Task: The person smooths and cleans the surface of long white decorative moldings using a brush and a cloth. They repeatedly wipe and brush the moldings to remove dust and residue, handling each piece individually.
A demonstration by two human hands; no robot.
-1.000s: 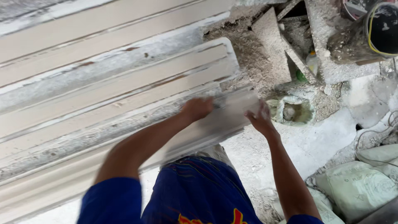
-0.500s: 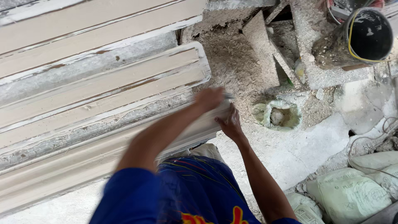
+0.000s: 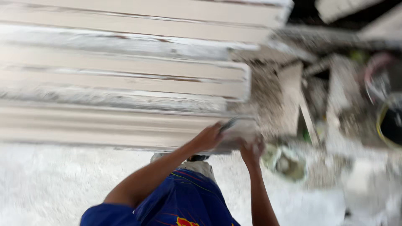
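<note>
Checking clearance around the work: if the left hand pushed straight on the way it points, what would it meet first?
Probably the end of the long pale moulding that the left hand already rests on; blur leaves depth unclear.

Long plaster cornice mouldings [image 3: 125,79] stacked from 9 to 1 o'clock: matt, cream-white, chalky, with rough crumbled edges and brownish streaks in the grooves. Nearest moulding [image 3: 104,127]: the smoothest face, dull. Thin blade [image 3: 229,124] in the left hand [image 3: 208,138]: dark, probably metal; blur hides its finish. Floor [image 3: 63,184] at 7 o'clock: white, powdery, coarse. Shorts [image 3: 184,201] at 6 o'clock: blue cloth, slightly sheeny. Rubble [image 3: 272,92] at 3 o'clock: grey, gritty.
</note>
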